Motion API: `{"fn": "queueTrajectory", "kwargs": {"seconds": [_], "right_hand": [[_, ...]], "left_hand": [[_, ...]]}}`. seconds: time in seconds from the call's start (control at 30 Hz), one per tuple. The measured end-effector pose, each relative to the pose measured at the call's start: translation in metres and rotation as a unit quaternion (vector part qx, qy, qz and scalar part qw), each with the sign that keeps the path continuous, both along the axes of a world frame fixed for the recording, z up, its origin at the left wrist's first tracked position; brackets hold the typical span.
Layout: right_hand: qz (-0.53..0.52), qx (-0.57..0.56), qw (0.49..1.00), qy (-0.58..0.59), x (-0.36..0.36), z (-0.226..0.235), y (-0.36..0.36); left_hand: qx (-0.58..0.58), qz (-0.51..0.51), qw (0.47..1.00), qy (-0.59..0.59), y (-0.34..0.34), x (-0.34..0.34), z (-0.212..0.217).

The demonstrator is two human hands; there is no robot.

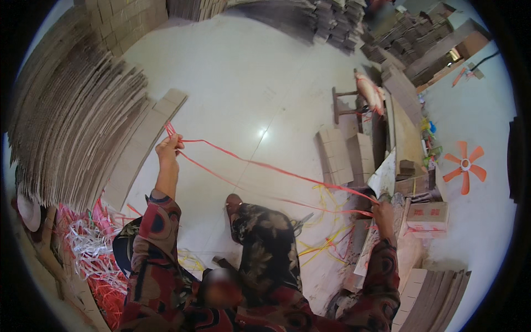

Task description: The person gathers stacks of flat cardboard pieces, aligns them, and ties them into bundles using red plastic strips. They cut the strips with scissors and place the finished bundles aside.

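A: Start at the left. What's there?

B: A tall stack of brown cardboard sheets [77, 122], leaning in a curved row, with a tangled heap of silver, pink and red strips [99, 249] on its near side.

A: And the left hand [169, 147]?

B: Just right of the stack, its grip pinched on a red strap [265, 164] — a small loop pokes out past the fingers on the far side.

A: How does the strap look?

B: Thin, flat and glossy, running across in two strands above the pale floor [221, 83]. The far strand is brighter red; the near one looks paler and sags slightly. A narrow gap lies between them.

A: Where do they end up?

B: At the right hand [383, 211], whose grip is closed on both strands. Loose yellow strips [326, 246] lie on the floor to its left.

A: Any writing?

B: Right of that hand, a cardboard box [427, 220] has red printed marks on its face — too small to make out. Farther right is an orange fan [465, 167] with five blades.
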State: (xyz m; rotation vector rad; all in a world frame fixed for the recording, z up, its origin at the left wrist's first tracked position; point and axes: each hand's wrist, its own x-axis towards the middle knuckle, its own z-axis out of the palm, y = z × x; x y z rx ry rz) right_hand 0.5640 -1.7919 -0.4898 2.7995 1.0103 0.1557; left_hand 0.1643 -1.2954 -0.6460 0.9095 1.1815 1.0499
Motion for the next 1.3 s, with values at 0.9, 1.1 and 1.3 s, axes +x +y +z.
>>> {"fn": "queueTrajectory", "kwargs": {"seconds": [0.9, 1.1, 1.3], "right_hand": [[-0.027, -0.103, 0.991, 0.082, 0.069, -0.388, 0.250], [-0.054, -0.099, 0.987, 0.112, 0.063, -0.389, 0.278], [0.174, 0.005, 0.984, 0.023, 0.016, -0.396, 0.259]], "left_hand": [[-0.095, 0.007, 0.995, 0.036, 0.134, -0.043, -0.273], [-0.102, 0.058, 0.987, 0.108, 0.132, -0.041, -0.303], [0.045, 0.067, 0.925, 0.372, 0.100, -0.060, -0.325]]}}
